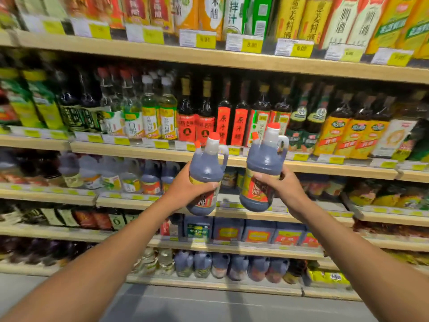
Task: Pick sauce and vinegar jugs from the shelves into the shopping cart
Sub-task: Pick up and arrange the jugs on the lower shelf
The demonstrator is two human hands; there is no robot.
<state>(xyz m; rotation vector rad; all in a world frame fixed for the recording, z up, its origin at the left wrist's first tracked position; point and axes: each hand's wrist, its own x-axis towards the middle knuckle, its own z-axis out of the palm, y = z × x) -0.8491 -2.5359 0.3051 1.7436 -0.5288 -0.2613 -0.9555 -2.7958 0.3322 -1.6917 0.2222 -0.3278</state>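
Head view, A: The shelves [232,62] are seen filling the frame, stocked with bottles. No shopping cart is shown. What is being carried?

B: Two dark jugs are held up in front of the shelves, clear of them and just beside each other without touching. The left jug [205,169] is held by the left hand [185,190], the right jug [264,159] by the right hand [284,187].

A: How are they gripped?

B: Each is gripped round the body. The left fingers [209,185] are wrapped across the label, and the right fingers [263,176] are curled over the label's upper edge. Neither handle [285,141] is used. The red caps [274,126] are seen in place.

A: What is called for now?

B: The carry to the cart is judged to be the step in hand. The jugs should be held upright and apart so that they are not knocked together. Full, smooth bodies may slip, so a firmer hold by the handles is advised. The cart should be found by eye before anything is lowered, and the jugs should be set down on their bases, not dropped.
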